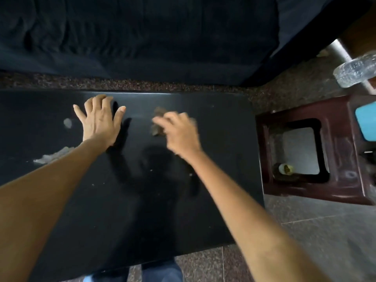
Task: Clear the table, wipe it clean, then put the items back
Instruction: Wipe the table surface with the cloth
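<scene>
A black table (219, 151) fills the middle of the view. My left hand (99, 121) lies flat on it near the far edge, fingers spread, holding nothing. My right hand (179, 133) is blurred with motion and closed on a brownish crumpled cloth (157, 123), pressed to the tabletop at the centre back. A pale smear (54, 156) and a small pale spot (67, 122) mark the left part of the table, and a few crumbs (151, 170) lie near the middle.
A dark red plastic stool (337, 151) stands right of the table, with a turquoise object (366, 123) at its edge. A clear plastic bottle (356, 72) sits at the far right. A dark sofa (142, 37) runs behind the table. The floor is tiled.
</scene>
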### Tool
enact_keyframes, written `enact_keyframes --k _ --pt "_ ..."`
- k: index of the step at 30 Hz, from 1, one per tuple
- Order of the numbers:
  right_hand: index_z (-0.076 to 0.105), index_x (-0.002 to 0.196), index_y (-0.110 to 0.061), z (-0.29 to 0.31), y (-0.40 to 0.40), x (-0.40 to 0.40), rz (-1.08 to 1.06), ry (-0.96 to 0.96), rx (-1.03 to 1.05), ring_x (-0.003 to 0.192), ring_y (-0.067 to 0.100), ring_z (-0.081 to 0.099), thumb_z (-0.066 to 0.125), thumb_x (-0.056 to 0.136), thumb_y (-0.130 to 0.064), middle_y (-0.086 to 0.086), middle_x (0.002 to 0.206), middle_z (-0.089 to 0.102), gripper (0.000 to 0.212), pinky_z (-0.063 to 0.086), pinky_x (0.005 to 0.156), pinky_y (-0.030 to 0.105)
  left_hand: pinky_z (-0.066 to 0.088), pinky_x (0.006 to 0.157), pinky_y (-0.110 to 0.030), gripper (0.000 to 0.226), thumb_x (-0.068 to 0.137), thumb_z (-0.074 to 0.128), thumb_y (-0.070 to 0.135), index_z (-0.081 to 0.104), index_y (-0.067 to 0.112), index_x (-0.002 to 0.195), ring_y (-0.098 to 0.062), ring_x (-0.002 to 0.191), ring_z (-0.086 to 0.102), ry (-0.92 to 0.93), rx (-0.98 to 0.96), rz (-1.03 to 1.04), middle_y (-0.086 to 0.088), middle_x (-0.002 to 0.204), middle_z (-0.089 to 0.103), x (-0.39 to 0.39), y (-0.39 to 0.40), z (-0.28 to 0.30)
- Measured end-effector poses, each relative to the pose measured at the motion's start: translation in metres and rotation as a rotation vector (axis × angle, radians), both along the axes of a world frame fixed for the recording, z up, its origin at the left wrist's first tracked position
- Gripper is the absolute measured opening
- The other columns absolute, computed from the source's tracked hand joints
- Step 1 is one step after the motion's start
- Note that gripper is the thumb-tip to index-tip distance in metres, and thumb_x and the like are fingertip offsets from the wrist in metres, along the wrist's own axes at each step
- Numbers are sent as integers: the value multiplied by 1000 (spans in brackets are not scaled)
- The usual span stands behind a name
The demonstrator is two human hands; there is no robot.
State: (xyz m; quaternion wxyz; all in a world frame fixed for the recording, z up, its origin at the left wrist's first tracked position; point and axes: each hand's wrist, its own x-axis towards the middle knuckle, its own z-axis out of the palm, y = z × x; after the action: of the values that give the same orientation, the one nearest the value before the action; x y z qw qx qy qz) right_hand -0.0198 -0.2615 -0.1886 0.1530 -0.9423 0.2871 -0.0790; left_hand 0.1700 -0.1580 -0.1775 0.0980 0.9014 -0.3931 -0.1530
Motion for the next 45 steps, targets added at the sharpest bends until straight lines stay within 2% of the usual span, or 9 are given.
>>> enact_keyframes --k 5,8,12,15,19,22,33,40,45 --pt "54 123 -34 5 -121 -76 -637 73 -20 102 33 48 51 82 -10 3 120 53 48 50 76 46 4 111 -64 48 98 34 41 48 10 132 -35 130 32 -27 5 -44 -9 139 44 -11 -12 -10" --pt "50 123 -34 -1 -141 -65 -957 98 13 110 32 43 52 81 -10 4 127 47 49 44 74 41 4 111 -64 47 97 35 41 49 12 131 -34 127 36 -76 -2 -99 -8 137 47 -6 -6 -15" --pt "45 126 -30 3 -146 -30 -1267 59 79 118 33 39 49 81 -17 8 134 42 48 46 88 44 4 110 -66 44 97 36 41 52 15 128 -33 122 40 -98 -3 -190 -6 133 52 8 -2 -16" --pt "48 124 -28 4 -136 -5 -1185 99 112 118 32 38 47 82 -14 7 132 42 45 48 85 44 3 110 -67 44 97 36 41 52 15 129 -34 119 42 -83 -12 -267 -6 129 52 20 4 -16" --pt "48 124 -27 -5 -87 51 -1015 139 39 116 32 40 49 78 -8 7 130 44 50 44 79 43 0 110 -67 49 97 33 44 43 18 137 -31 127 37 -83 1 -316 -3 137 46 53 32 -17" --pt "46 126 -27 -5 -56 90 -1038 117 69 116 32 39 50 79 -10 7 132 43 51 43 83 44 1 111 -65 51 97 32 45 37 18 140 -31 128 35 -75 -2 -210 -2 140 44 92 67 -16" --pt "46 126 -28 -8 85 266 -853 166 69 114 30 40 51 78 -10 7 128 45 52 45 78 42 4 112 -62 51 97 34 41 30 19 143 -33 128 33 -77 -28 169 -6 140 40 243 216 -17" --pt "45 127 -28 -8 205 403 -658 119 68 111 30 42 52 75 -11 7 125 46 55 44 78 42 14 112 -56 53 96 33 42 33 14 142 -34 131 32 -55 -100 602 -10 143 38 322 308 -21" --pt "44 127 -31 -8 283 481 -493 86 22 108 26 44 53 76 -12 1 126 47 56 41 76 38 19 111 -51 49 98 30 40 36 13 140 -34 128 35 -14 -124 625 -12 140 42 341 364 -32"
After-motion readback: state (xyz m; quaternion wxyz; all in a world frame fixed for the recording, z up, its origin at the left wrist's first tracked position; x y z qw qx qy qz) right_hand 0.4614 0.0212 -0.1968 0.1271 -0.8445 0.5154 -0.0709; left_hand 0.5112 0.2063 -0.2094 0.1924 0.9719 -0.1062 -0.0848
